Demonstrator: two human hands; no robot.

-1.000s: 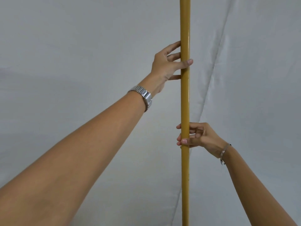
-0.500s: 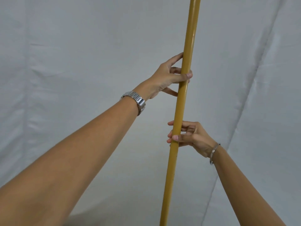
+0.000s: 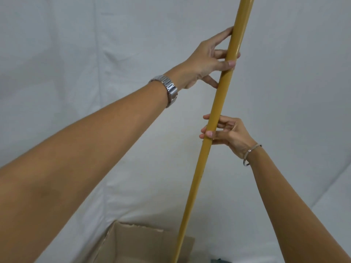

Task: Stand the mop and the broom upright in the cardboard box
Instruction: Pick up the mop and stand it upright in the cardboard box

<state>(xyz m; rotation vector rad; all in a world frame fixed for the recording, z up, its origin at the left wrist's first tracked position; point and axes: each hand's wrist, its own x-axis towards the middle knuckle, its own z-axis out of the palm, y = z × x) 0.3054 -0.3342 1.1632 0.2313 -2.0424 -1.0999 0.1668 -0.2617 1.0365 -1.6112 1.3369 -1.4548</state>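
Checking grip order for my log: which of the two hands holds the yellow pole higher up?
The left hand, the one with the metal watch; the right hand, wearing a thin bangle, grips the pole lower down.

Single head-worn wide-angle view, at the person's eye level, faced forward and slightly downward along both outstretched forearms. Near range: hands at arm's length. White backdrop cloth (image 3: 76, 54) filled the field; cardboard box (image 3: 144, 243) cut off at the bottom edge.

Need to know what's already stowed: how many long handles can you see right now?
1. A single yellow handle runs tilted from top to bottom of the view, held by the left hand above and the right hand below, ending by the cardboard box. Another may be out of view.
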